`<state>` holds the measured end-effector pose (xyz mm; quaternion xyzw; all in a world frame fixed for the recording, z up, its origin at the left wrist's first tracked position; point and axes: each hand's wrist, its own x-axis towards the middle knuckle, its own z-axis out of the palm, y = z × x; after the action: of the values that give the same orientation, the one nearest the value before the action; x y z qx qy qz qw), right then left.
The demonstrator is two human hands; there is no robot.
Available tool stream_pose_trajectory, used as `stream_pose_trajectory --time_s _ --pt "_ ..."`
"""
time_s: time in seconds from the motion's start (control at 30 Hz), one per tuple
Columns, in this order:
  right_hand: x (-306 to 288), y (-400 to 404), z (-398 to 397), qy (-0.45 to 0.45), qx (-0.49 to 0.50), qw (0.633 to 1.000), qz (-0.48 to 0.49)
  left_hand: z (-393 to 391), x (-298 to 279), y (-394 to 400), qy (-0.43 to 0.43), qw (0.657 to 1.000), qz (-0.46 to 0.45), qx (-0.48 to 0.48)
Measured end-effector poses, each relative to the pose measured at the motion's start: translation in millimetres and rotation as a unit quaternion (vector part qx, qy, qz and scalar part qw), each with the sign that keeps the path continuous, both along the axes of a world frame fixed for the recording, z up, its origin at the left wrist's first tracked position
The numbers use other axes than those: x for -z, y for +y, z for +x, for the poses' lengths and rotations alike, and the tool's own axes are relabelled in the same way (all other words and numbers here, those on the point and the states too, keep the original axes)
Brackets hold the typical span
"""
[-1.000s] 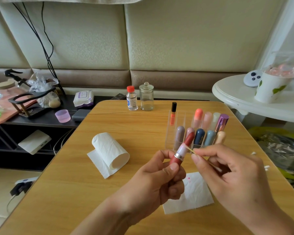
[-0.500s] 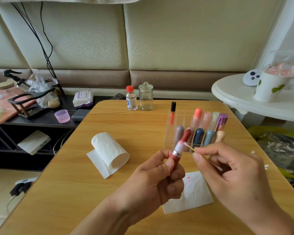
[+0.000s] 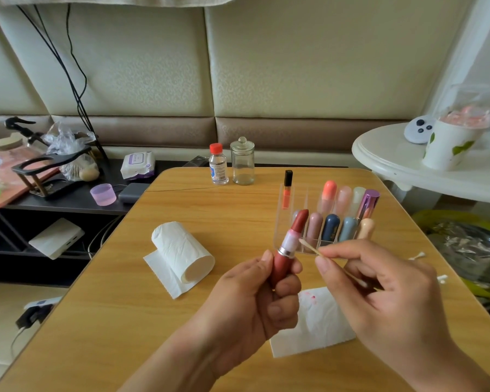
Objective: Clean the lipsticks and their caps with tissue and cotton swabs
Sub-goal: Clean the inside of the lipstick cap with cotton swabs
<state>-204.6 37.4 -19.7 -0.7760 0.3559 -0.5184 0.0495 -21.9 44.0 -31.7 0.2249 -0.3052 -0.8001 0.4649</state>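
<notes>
My left hand [image 3: 255,304] grips an uncapped brick-red lipstick [image 3: 290,244], held upright and tilted right above the wooden table [image 3: 210,216]. My right hand [image 3: 379,295] pinches a cotton swab [image 3: 309,247] whose tip sits just right of the lipstick's pale collar, with a small gap. Under my hands lies a flat tissue sheet [image 3: 317,323] with pink stains. Behind stands a clear organizer [image 3: 286,222] with several capped lipsticks. A tissue roll [image 3: 181,250] lies to the left.
A small red-capped bottle [image 3: 218,164] and a glass jar [image 3: 242,162] stand at the table's far edge. Used swabs [image 3: 416,256] lie at the right edge. A white round side table [image 3: 393,165] is at the right, a dark cluttered shelf [image 3: 68,202] at the left.
The lipstick has been raised and tilted a little more upright. The swab tip has drawn away from its collar to the right.
</notes>
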Motion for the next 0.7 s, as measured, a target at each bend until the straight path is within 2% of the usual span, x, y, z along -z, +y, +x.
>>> stream_pose_trajectory --time_s 0.2,0.57,0.63,0.7 --pt "-0.8 -1.3 2.0 0.002 0.006 1.0 0.007 -1.2 -4.7 3.7 -0.034 0.999 0.013 -0.001" --pt "-1.4 -2.4 1.5 0.013 0.028 0.999 0.023 -0.3 -5.9 4.4 -0.039 0.999 0.019 -0.001" --pt "-1.8 -2.2 0.8 0.023 0.042 0.998 0.042 1.5 -5.2 3.8 -0.034 0.999 0.014 0.002" --pt "-2.8 -0.3 1.7 -0.005 0.024 0.997 0.07 3.7 -5.6 1.8 0.004 1.0 0.01 0.006"
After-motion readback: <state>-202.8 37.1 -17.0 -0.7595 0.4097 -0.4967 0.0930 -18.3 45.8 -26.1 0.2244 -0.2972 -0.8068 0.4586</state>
